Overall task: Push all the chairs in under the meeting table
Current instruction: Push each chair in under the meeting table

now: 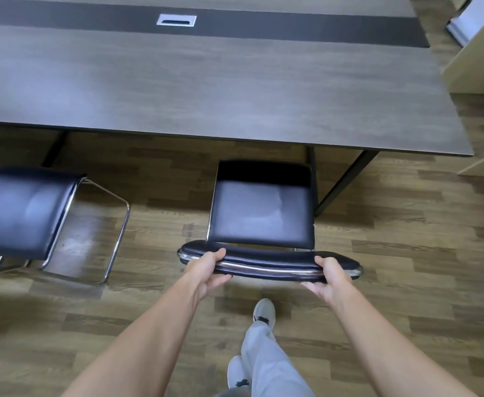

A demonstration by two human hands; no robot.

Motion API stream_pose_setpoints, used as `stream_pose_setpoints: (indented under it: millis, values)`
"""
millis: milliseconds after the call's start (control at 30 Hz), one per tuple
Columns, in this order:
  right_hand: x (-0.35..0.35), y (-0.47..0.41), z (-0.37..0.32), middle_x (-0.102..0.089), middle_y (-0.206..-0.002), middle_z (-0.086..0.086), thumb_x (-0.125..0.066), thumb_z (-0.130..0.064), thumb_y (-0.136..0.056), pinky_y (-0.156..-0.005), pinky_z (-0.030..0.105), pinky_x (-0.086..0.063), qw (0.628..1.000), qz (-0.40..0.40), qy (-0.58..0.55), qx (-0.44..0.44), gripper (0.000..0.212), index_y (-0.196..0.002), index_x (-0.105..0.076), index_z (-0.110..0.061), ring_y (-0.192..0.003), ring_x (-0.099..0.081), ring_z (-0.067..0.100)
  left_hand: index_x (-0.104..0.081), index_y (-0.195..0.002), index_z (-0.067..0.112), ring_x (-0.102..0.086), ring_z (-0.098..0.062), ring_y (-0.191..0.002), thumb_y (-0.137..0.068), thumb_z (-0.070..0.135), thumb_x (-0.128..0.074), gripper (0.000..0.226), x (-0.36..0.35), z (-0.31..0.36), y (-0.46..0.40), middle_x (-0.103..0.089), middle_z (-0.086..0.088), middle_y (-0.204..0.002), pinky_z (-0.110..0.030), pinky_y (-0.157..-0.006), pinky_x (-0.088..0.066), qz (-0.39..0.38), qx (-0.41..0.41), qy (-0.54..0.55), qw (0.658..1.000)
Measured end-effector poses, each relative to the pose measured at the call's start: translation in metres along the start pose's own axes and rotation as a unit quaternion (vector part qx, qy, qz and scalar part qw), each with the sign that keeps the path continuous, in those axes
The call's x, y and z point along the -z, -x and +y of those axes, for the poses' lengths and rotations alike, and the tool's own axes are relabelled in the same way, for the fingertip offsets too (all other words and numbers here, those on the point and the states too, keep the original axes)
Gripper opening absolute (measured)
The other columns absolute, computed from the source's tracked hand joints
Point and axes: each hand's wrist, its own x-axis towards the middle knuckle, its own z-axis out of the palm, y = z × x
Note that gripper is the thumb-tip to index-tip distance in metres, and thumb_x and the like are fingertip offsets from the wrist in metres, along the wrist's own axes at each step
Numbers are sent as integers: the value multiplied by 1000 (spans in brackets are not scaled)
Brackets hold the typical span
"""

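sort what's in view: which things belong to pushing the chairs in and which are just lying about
Job: held chair, both hands on its backrest, left hand, right hand; second chair; meeting table.
Just there: cable port; pale cabinets.

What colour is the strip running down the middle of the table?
Dark charcoal, darker than the grey-brown wood-grain table; the strip shows best in the head view.

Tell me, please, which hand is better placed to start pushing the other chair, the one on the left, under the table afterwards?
Probably the left hand: it grips the held chair's backrest at its left end, nearer the second chair. The right hand grips the far end.
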Motion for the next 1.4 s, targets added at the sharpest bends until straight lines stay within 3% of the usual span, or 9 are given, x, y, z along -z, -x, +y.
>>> stream_pose_setpoints:
  millis: [200,400,733,967,1167,1400]
  values:
    - [-21,-17,-36,-60,-120,23,-57,3,-89,-85,68,-50,1000,-4,13,-13,45,-132,-45,-2,-104,-61,45,-61,-115,-4,-71,-31,-95,-88,9,-73,32,-27,32,-18,-72,-18,-107,-47,-76,-61,3,15,13,1000]
    - [-40,-33,-70,-60,-118,23,-57,4,-88,-81,68,-51,1000,-2,23,-20,43,-130,-46,-2,-103,-61,45,-63,-112,-4,-71,-34,-95,-87,8,-74,30,-50,58,-30,-71,-20,-109,-52,-86,-58,12,19,16,1000]
    - [-67,-55,-106,-59,-108,21,-57,2,-89,-84,70,-49,999,-13,32,-18,41,-128,-46,-3,-102,-60,45,-62,-115,-6,-72,-35,-95,-86,10,-75,35,-73,97,-47,-72,-21,-109,-52,-87,-58,8,10,12,1000]
    - [-93,-67,-130,-56,-121,23,-56,1,-90,-85,70,-48,999,-9,40,-28,41,-129,-45,-3,-107,-58,46,-63,-109,-7,-73,-34,-92,-88,10,-74,30,-86,129,-63,-72,-20,-104,-44,-71,-63,3,25,14,1000]
    - [-118,-75,-152,-54,-124,23,-55,1,-90,-88,70,-47,998,-6,45,-34,41,-129,-46,-3,-110,-56,47,-62,-110,-6,-72,-35,-95,-87,8,-74,29,-97,160,-81,-71,-20,-105,-51,-84,-59,-2,33,17,999]
    - [-149,-83,-179,-52,-125,23,-57,-2,-93,-88,69,-48,999,-10,31,-34,40,-132,-46,-4,-113,-55,48,-60,-113,-6,-74,-34,-90,-84,9,-78,37,-111,199,-103,-71,-20,-107,-52,-80,-61,-2,30,20,999]
